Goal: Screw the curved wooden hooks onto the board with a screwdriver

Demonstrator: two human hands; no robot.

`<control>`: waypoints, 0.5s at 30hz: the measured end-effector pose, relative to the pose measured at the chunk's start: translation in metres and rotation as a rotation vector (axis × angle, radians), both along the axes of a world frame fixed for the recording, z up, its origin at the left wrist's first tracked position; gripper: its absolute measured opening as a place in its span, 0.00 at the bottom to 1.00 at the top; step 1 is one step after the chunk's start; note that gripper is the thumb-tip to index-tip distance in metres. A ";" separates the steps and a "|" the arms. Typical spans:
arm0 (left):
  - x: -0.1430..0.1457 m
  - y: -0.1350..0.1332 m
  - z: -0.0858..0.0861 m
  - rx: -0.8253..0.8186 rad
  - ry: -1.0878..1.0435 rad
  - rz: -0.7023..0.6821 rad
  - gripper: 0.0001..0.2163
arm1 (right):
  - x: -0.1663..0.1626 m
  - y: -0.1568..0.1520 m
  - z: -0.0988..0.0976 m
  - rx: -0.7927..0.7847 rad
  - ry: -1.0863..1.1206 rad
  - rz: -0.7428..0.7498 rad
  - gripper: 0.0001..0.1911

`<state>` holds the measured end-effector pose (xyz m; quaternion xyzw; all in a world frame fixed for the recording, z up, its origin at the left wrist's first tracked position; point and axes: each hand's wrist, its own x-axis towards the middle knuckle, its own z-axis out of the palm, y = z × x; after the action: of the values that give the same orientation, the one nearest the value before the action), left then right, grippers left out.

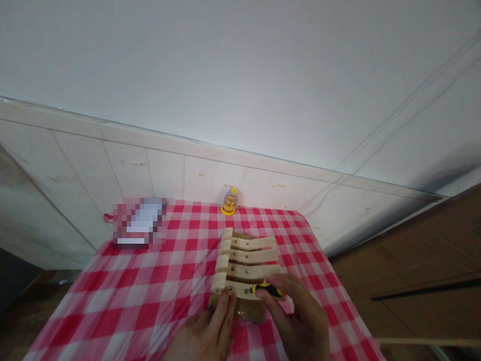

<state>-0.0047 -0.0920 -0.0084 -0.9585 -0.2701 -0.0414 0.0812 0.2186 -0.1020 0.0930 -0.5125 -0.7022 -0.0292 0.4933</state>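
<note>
A piece of pale wooden slats [251, 257], fixed with dark screws across a brown board [248, 313], lies in the middle of the table. My right hand [300, 316] grips a short yellow-and-black screwdriver [269, 290]. Its tip meets or nearly meets the right screw [247, 291] of the nearest slat; which of the two I cannot tell. With fingers stretched out, my left hand [208, 328] rests at the left of that same slat, its fingertips beside another screw [230, 288].
A red-and-white checked cloth [180, 260] covers the table. Toward the back stands a small clear container with yellow base and cap [229, 201]. A pixelated flat object [141, 224] lies at the back left. White wood panelling [169, 163] runs behind the table; a brown surface [421, 271] is at right.
</note>
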 end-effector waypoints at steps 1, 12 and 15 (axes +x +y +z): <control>0.000 0.000 0.000 -0.004 0.010 -0.003 0.24 | 0.000 0.000 0.000 -0.001 -0.010 0.021 0.11; 0.003 0.001 -0.003 0.003 -0.045 0.000 0.23 | 0.001 -0.009 -0.011 -0.048 -0.110 -0.017 0.24; 0.002 0.001 0.001 0.006 -0.070 0.006 0.24 | 0.003 -0.008 -0.011 -0.050 -0.086 -0.034 0.21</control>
<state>-0.0028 -0.0907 -0.0074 -0.9554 -0.2754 -0.0758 0.0748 0.2211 -0.1097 0.0817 -0.5347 -0.7147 -0.0420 0.4489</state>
